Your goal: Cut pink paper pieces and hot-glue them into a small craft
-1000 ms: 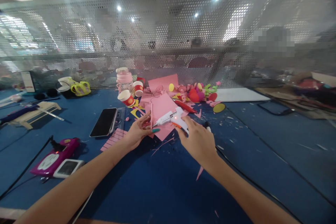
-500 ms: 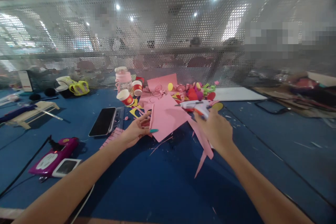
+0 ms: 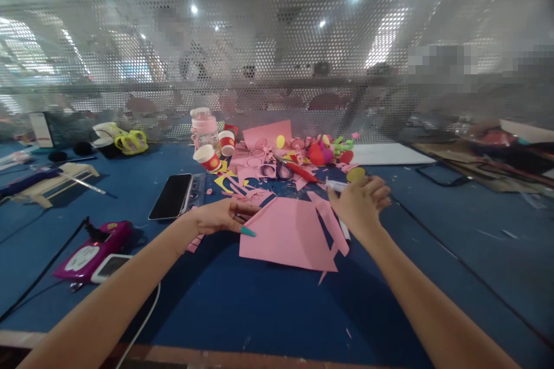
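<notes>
My left hand (image 3: 223,217) pinches a pink sheet (image 3: 288,233) by its left edge, which has a narrow folded strip. The sheet lies tilted low over the blue table. On the right, my right hand (image 3: 361,203) has its fingers loosely apart beside a white glue gun (image 3: 336,185), most of which is hidden behind the hand. Pink offcuts (image 3: 331,222) lie between the sheet and that hand. Scissors (image 3: 283,169) with dark handles rest beyond the sheet among paper scraps.
At the left are a phone (image 3: 171,196), a purple power strip (image 3: 95,251) and a small wooden stand (image 3: 60,181). Paper cups (image 3: 208,158) and a pink bottle (image 3: 204,127) stand at the back. Colourful cutouts (image 3: 320,153) are heaped by the perforated screen (image 3: 277,69).
The pink sheet has come nearer to me and turned, uncovering scissors and scraps. My right hand has loosened from the glue gun, which has been lowered to the table.
</notes>
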`<state>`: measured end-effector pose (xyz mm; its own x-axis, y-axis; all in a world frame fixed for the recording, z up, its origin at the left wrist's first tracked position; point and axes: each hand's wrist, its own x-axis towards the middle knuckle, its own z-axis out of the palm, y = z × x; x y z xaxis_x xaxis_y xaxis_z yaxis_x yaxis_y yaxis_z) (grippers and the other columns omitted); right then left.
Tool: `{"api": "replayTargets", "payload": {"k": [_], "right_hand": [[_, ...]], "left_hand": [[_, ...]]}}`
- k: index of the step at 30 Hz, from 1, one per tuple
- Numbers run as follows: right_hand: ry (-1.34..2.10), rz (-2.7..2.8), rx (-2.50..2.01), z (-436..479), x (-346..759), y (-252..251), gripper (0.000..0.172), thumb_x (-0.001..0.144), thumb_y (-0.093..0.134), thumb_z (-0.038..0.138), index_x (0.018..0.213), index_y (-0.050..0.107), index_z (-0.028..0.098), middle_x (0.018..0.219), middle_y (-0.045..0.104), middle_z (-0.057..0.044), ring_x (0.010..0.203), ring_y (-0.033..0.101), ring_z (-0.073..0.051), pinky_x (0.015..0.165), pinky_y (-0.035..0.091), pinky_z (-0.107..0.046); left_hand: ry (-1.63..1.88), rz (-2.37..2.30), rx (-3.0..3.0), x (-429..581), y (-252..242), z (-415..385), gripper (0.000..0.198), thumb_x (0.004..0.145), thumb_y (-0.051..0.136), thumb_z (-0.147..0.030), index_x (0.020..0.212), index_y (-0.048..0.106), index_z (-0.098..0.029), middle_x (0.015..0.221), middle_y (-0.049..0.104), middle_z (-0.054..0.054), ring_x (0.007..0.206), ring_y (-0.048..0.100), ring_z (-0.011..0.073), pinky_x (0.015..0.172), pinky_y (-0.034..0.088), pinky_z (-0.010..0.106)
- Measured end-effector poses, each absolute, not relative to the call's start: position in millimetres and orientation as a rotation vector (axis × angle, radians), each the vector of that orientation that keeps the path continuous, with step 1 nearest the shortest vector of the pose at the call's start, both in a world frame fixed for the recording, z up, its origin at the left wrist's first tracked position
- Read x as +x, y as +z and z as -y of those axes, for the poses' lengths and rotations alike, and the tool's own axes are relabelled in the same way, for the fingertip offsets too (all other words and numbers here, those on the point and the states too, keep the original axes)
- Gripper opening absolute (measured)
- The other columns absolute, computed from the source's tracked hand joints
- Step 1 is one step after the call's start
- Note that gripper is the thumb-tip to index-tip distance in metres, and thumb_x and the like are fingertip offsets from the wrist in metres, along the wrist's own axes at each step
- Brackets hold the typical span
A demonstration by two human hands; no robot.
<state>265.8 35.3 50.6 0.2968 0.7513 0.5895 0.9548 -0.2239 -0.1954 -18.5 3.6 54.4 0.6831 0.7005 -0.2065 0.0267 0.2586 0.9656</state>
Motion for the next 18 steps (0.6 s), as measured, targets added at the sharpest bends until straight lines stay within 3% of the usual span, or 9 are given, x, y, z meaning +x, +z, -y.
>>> {"api": "replayTargets", "payload": {"k": [5, 10, 14, 18], "right_hand": [[-0.082, 2.271, -1.279, -23, 240, 59, 0.043, 0.08, 0.043, 0.042, 0.115, 0.041, 0.016, 0.113, 0.047, -0.013, 0.106, 0.04, -0.025, 0.09, 0.03, -0.041], [0.349, 2.468, -1.187, -18, 233, 49, 0.063, 0.07, 0.056, 0.047, 0.122, 0.033, 0.018, 0.106, 0.049, -0.009, 0.098, 0.047, -0.021, 0.081, 0.039, -0.034], [0.33, 2.467, -1.389, -23, 237, 42, 0.057, 0.074, 0.051, 0.047, 0.119, 0.036, 0.016, 0.108, 0.048, -0.012, 0.098, 0.05, -0.024, 0.08, 0.04, -0.035], [0.014, 2.489, -1.544, -25, 239, 38, 0.058, 0.075, 0.047, 0.052, 0.113, 0.04, 0.008, 0.107, 0.047, -0.018, 0.101, 0.047, -0.029, 0.079, 0.039, -0.037]], "left_hand": [[0.451, -0.748, 1.321, -22, 54, -5, 0.055, 0.058, 0.069, -0.007, 0.11, 0.058, -0.02, 0.113, 0.06, 0.008, 0.101, 0.056, 0.0207, 0.093, 0.04, 0.041], [0.501, -0.8, 1.369, -25, 52, -8, 0.056, 0.057, 0.071, -0.011, 0.11, 0.058, -0.02, 0.117, 0.056, 0.009, 0.109, 0.051, 0.0234, 0.095, 0.038, 0.041], [0.654, -0.861, 1.407, -25, 48, -14, 0.063, 0.055, 0.073, -0.017, 0.115, 0.053, -0.018, 0.12, 0.054, 0.013, 0.111, 0.049, 0.0274, 0.09, 0.042, 0.045], [0.855, -1.04, 1.776, -18, 46, -10, 0.073, 0.056, 0.073, -0.03, 0.122, 0.045, -0.018, 0.125, 0.048, 0.014, 0.114, 0.046, 0.027, 0.093, 0.039, 0.045]]}}
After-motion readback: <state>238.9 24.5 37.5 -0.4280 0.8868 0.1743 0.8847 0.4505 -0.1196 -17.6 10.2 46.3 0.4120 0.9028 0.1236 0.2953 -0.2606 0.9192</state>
